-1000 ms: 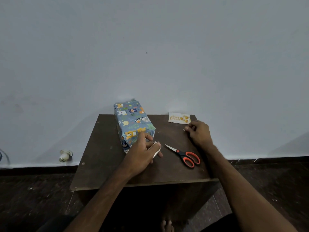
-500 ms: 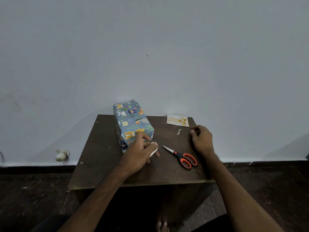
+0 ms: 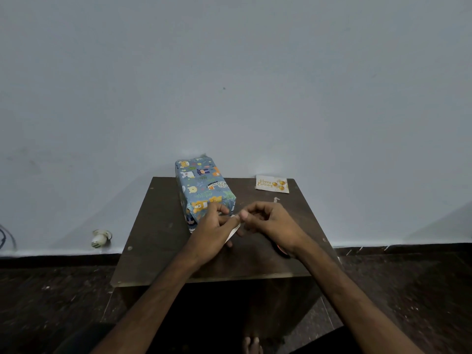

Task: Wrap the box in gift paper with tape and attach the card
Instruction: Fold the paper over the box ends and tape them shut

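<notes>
While bare toes show at the bottom edge, 2 forearms reach forward over the dark wooden table, and the hands meet above its middle. The left hand curls its fingers round a white tape roll, seen edge-on between thumb and fingers. The right hand has its fingers curled, with thumb and forefinger pinching at the roll's upper edge beside the left thumb. Under the right wrist shows a sliver of red scissors handle. Just beyond the left knuckles lies the box, covered in blue animal-print paper, its length running toward the wall; whether the fingers touch it cannot be told. A small pale scrap lies behind the right hand. The card lies flat at the far right corner, well apart from the box.
</notes>
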